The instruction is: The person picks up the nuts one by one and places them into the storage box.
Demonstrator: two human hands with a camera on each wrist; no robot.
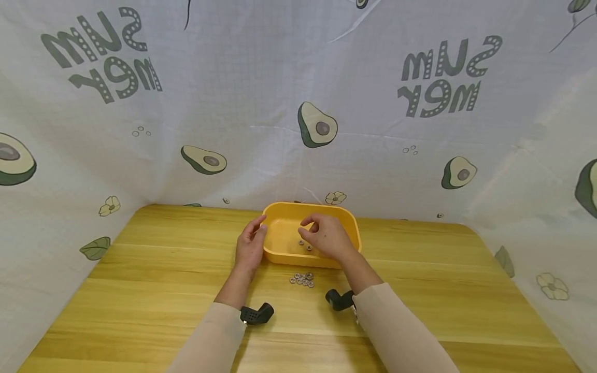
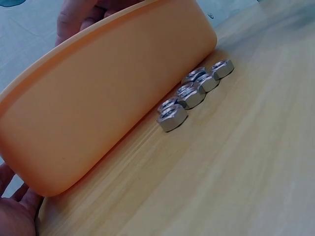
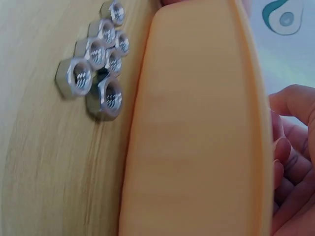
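Note:
A yellow plastic bin (image 1: pixel 280 257) stands on the wooden table. My left hand (image 1: pixel 250 247) rests at its left end, fingers against the outer wall and thumb at the rim. Over the inside of the bin is my right hand (image 1: pixel 326 237), its thumb and index finger apart, with nothing seen between them; the other fingers bend loosely. Below that hand, a steel hex nut (image 1: pixel 300 242) and a second nut (image 1: pixel 309 248) lie on the bin floor. Several more hex nuts (image 2: pixel 192 97) sit in a cluster on the table, just before the bin's near wall.
The wooden table (image 1: pixel 177 269) ends at a white cloth (image 1: pixel 261 155) printed with avocados, which hangs behind the bin and along both sides. A black wrist camera (image 1: pixel 257 314) is on the left wrist, another black camera (image 1: pixel 339 300) on the right.

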